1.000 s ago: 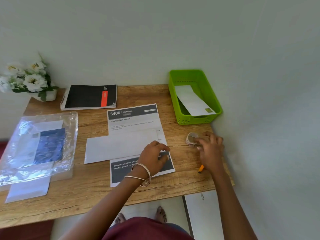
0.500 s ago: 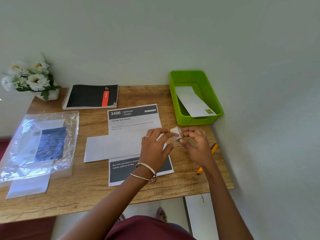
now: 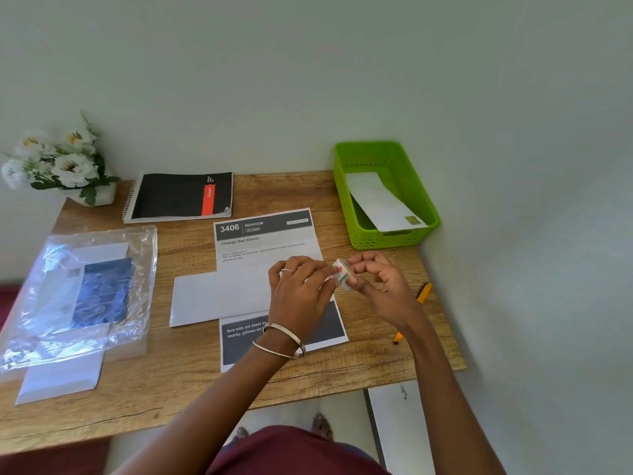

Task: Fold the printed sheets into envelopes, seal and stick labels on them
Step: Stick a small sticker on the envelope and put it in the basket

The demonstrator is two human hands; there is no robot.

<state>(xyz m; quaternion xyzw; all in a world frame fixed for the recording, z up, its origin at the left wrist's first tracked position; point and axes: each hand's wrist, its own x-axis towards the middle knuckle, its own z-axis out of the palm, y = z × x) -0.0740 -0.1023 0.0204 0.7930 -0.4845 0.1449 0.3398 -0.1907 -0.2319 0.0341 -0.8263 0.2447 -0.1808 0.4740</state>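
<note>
While the printed sheet (image 3: 270, 248) lies flat on the counter (image 3: 191, 368) with a white envelope (image 3: 219, 296) laid across its middle, a small roll of labels (image 3: 343, 275) is held above it by both hands. It is pinched by the fingertips of the left hand (image 3: 301, 293) and gripped by the curled fingers of the right hand (image 3: 383, 286) — just over the envelope's right end. Another envelope (image 3: 383, 204) is seen in the green basket (image 3: 346, 200), and an orange pen (image 3: 423, 294) is placed near the right wrist.

Centre of your frame: envelope (image 3: 219, 296) on printed sheet (image 3: 270, 248); basket (image 3: 363, 231) upper right; notebook (image 3: 181, 197) behind; flowers (image 3: 58, 162) upper left.
</note>
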